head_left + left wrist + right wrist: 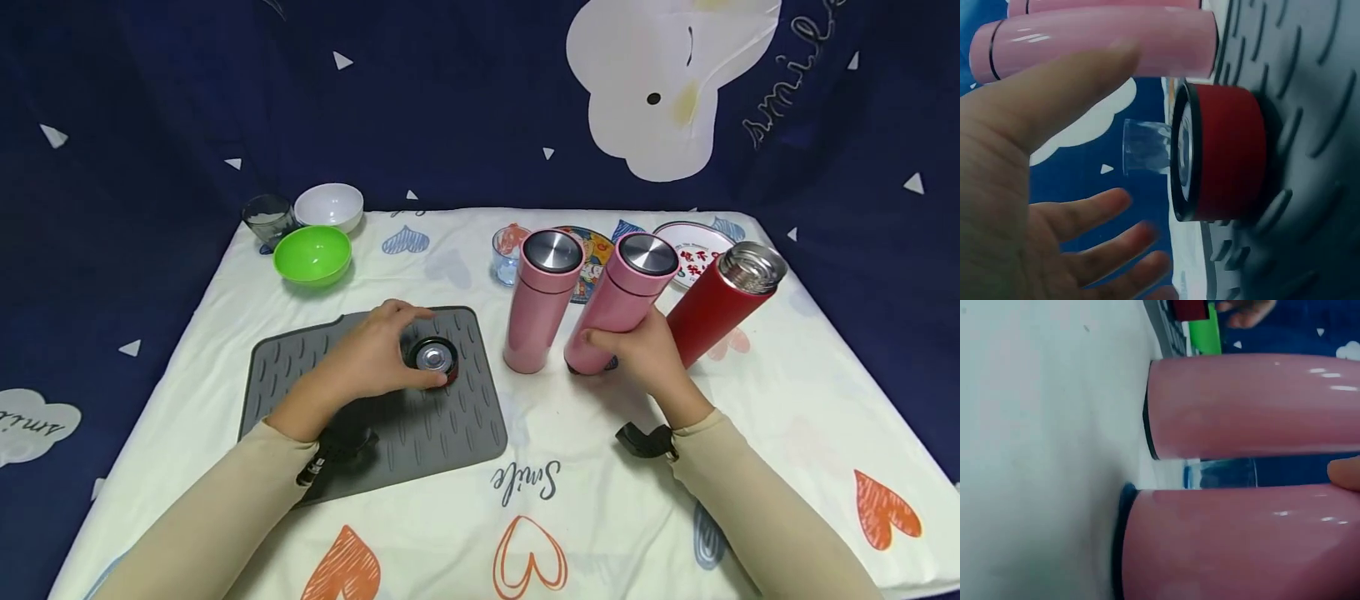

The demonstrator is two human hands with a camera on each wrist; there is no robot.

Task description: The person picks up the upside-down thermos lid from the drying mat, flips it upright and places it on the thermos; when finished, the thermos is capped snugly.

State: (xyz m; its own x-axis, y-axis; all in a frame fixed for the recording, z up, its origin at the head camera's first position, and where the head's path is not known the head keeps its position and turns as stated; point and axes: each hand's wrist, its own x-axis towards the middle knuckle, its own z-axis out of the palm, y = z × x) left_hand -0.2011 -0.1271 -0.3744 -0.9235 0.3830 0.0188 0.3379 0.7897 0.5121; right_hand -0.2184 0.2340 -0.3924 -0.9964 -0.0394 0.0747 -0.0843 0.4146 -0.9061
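Note:
A red thermos lid (pixel 1229 153) with a black rim and silvery inside sits upside down on the grey drying mat (pixel 457 433). My left hand (pixel 375 354) is spread beside the lid; in the left wrist view its thumb and fingers are apart from it. My right hand (pixel 645 354) grips a pink thermos (pixel 626 292) around its lower body, thumb on the near side. A second pink thermos (pixel 536 308) stands just left of it, capped. To the right is a red thermos (pixel 716 308) with an open steel mouth, its lower part hidden behind the right hand.
A green bowl (pixel 312 257), a white bowl (pixel 330 207) and a dark glass (pixel 268 220) stand at the back left. Behind the pink thermoses are a clear glass (pixel 506 265), a colourful plate (pixel 592 242) and a white plate (pixel 693 233) with red print.

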